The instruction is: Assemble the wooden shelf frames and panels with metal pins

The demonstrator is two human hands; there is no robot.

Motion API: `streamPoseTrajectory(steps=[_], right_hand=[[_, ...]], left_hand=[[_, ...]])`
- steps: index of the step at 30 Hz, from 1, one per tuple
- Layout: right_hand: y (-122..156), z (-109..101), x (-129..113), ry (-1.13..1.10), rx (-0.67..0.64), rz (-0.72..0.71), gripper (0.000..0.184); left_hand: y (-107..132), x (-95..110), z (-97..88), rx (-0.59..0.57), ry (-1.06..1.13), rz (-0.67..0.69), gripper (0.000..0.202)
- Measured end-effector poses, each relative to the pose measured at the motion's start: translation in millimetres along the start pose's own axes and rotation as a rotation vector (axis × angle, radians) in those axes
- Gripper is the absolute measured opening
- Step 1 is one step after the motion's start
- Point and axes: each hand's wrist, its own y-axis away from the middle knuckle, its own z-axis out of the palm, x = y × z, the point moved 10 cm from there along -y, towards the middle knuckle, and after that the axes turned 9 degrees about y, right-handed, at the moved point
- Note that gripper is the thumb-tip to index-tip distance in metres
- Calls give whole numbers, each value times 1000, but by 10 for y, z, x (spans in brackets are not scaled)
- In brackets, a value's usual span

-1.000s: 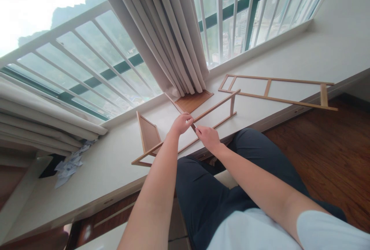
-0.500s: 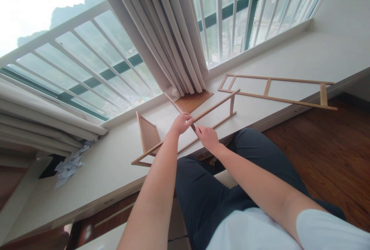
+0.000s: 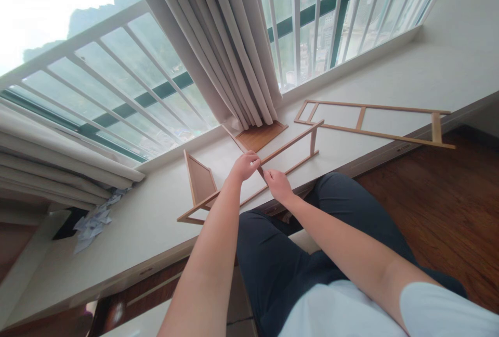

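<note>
A wooden frame [image 3: 292, 142] with two long rails joined by crosspieces stands on the white window ledge [image 3: 156, 238]. My left hand [image 3: 245, 165] is closed around its upper rail near the middle. Just right of it, my right hand [image 3: 278, 185] is pinched at the crosspiece below that rail; what its fingertips hold is too small to make out. Two brown wooden panels are at the frame's far side: one panel [image 3: 259, 137] near the curtain, another panel [image 3: 201, 175] tilted up at the left.
A separate ladder-shaped wooden frame [image 3: 362, 117] lies to the right, its end reaching past the ledge edge. Crumpled papers [image 3: 93, 228] lie at the left. A grey curtain [image 3: 218, 40] hangs behind, between barred windows. My legs [image 3: 273, 259] are close against the ledge.
My right hand has turned and shifted very slightly at the crosspiece. A small light-coloured tip seen at its fingers earlier hardly shows now. My left hand and the frame stay put.
</note>
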Motion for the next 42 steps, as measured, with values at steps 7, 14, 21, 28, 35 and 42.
streamPoseTrajectory(steps=[7,14,21,28,35,42], right_hand=[[-24,92,77,-252,0,53,46],[48,424,180,-832,-148,338,43],[122,480,106,-1065,-226,446,40],[207,535,14,-1288,-320,594,37],[266,573,-102,-1493,-438,685,41],[296,550,-188,-1607,-520,738,41]], left_hand=[[-2,0,-5,5,13,-1,28],[2,-21,-7,10,7,-4,28],[-2,-20,-6,17,1,6,29],[-1,5,-13,18,-10,17,28],[4,39,-15,15,-14,16,29],[9,45,-13,14,-20,15,30]])
